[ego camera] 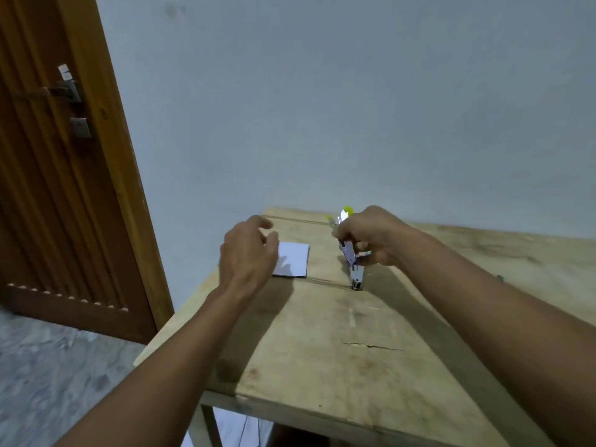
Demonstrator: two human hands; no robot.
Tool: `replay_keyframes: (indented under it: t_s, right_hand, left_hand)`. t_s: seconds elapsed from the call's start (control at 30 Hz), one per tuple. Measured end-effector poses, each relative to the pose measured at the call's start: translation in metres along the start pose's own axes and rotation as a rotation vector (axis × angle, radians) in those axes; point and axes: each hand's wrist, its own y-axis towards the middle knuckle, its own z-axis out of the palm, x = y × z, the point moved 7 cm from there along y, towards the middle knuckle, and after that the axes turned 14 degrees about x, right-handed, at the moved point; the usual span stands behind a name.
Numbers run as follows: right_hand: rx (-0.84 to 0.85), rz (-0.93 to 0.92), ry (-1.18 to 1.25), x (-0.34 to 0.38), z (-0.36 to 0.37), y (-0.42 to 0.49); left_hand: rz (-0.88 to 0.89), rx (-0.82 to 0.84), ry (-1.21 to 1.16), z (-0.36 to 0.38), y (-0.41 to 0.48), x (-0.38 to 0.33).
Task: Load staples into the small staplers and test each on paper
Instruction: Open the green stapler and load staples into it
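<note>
While the right hand (374,237) grips the purple stapler (349,252), the left hand (248,253) hovers loose-fingered over the paper (295,259); testing seems pending.

Both bare forearms reach forward, wide apart at the elbows and closer at the wrists. The left hand (248,253) hangs palm down, fingers loosely curled, holding nothing. The right hand (371,237) is curled tight, gripping a small stapler (350,253).

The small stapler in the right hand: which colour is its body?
Pale purple small stapler, silver metal tip; best in the head view.
</note>
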Motion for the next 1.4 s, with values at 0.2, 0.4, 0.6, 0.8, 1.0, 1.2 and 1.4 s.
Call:
replay_keyframes:
  t_s: [0.2, 0.4, 0.6, 0.8, 1.0, 1.2, 1.4]
  right_hand:
    - [-0.181, 0.03, 0.062, -0.028, -0.073, -0.018]
    - [-0.181, 0.178, 0.009, -0.073, -0.093, -0.026]
    - [-0.251, 0.157, -0.017, -0.084, -0.092, -0.021]
    - [-0.305, 0.114, -0.211, -0.077, -0.098, -0.032]
    - [-0.622, 0.114, -0.428, -0.074, -0.168, -0.046]
    - [-0.671, 0.235, -0.527, -0.096, -0.211, -0.069]
    - [-0.495, 0.254, -0.491, -0.114, -0.208, -0.06]
  left_hand:
    - [0.101, 0.423, -0.234, 0.081, -0.027, -0.079]
    - [0.152, 0.521, -0.128, 0.141, -0.051, -0.112]
    - [0.172, 0.432, -0.081, 0.145, -0.05, -0.112]
    - [0.155, 0.388, 0.033, 0.139, -0.051, -0.113]
    - [0.195, 0.453, -0.147, 0.146, -0.05, -0.147]
    - [0.082, 0.599, -0.113, 0.199, -0.041, -0.175]
    - [-0.002, 0.603, -0.149, 0.22, -0.034, -0.182]
